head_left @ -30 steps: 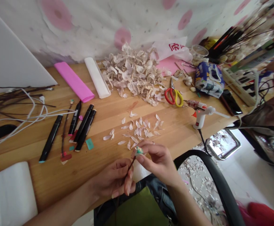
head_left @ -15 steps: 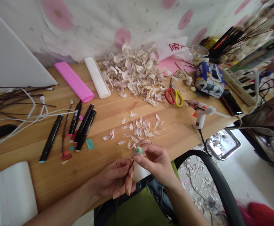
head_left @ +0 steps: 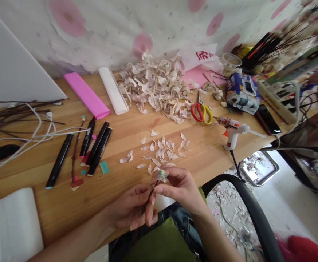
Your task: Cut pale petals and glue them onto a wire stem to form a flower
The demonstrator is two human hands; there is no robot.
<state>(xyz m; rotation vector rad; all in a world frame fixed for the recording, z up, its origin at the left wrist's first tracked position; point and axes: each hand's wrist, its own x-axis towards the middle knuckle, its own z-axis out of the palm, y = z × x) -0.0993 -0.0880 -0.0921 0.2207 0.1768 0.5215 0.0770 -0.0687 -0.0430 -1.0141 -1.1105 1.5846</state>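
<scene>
A small handmade flower (head_left: 162,176), with a teal and cream centre and pale petals, tops a thin dark stem near the table's front edge. My left hand (head_left: 137,205) is closed round that stem below the flower head. At the head itself, the thumb and fingers of my right hand (head_left: 182,187) are pinched about the petals; part of the grip is hidden. Just beyond my hands lie several loose pale petals (head_left: 160,149). A second stem (head_left: 74,156) with a small coloured tip rests on the left of the table.
Black markers (head_left: 59,162), a pink paper roll (head_left: 87,95) and a white roll (head_left: 113,91) lie left. Dried petals (head_left: 156,85) are heaped at the back. Scissors (head_left: 201,112), a white glue gun (head_left: 232,136) and a wipes pack (head_left: 243,92) stand right. A chair armrest (head_left: 246,203) is beside me.
My right thumb has slipped slightly lower and the fingers have opened a little, so more of the flower head shows. My left hand stays almost still on the stem.
</scene>
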